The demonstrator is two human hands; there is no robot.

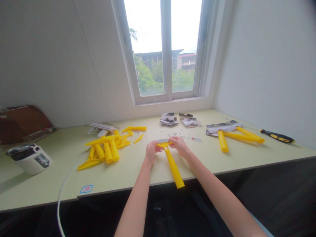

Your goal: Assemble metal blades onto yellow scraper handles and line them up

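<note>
Between my two hands is a yellow plastic scraper (174,167), its long handle pointing toward me past the table's front edge. My left hand (152,150) grips the left end of its wide head, and my right hand (179,145) grips the right end. A thin grey strip (163,141), which looks like a metal blade, lies along the head. Just beyond my hands, small metal bits (175,134) that look like screws are scattered, along with a small screwdriver (191,138) with a clear handle.
Yellow scraper parts (108,151) are heaped at the left, near a lidded white mug (31,159) and a white cable (64,184). Several packets (169,119) lie below the window. At right are scrapers with blades (223,141) and a black-yellow screwdriver (277,136).
</note>
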